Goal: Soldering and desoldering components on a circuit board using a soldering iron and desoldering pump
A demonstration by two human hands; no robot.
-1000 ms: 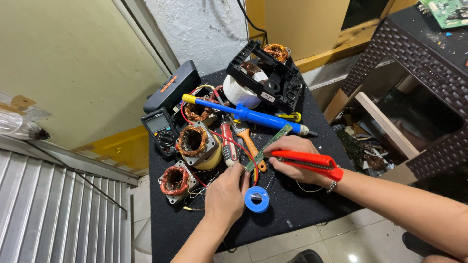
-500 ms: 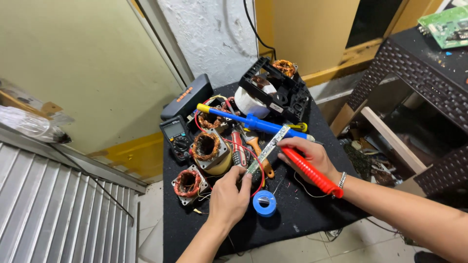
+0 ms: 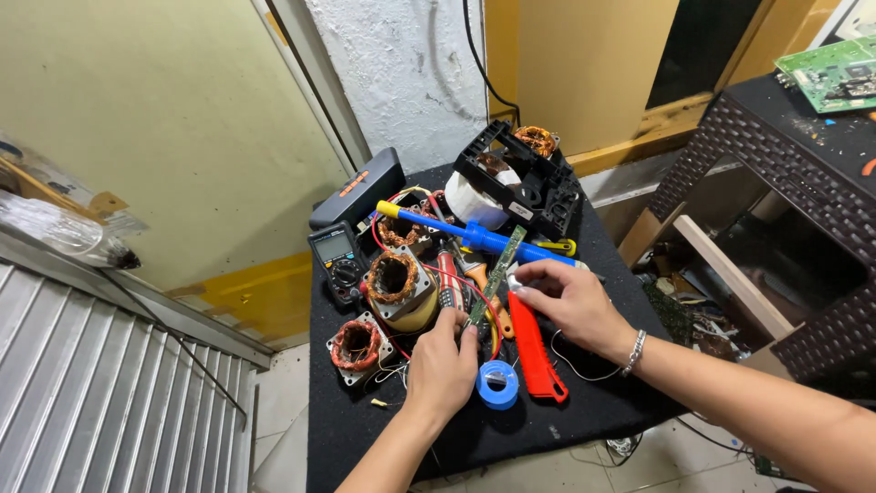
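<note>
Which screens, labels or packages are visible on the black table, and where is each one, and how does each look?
Dark multimeter: left part of the black table, upright rectangle with a pale grey screen above a round dial.
Black rectangular case: behind the multimeter, with a small orange label on its lid.
White label: small rectangle on the black plastic frame at the far edge.
No package is in view.

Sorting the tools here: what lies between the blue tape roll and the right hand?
The red utility knife, lying on the black mat between the tape roll and right hand, in the head view.
</note>
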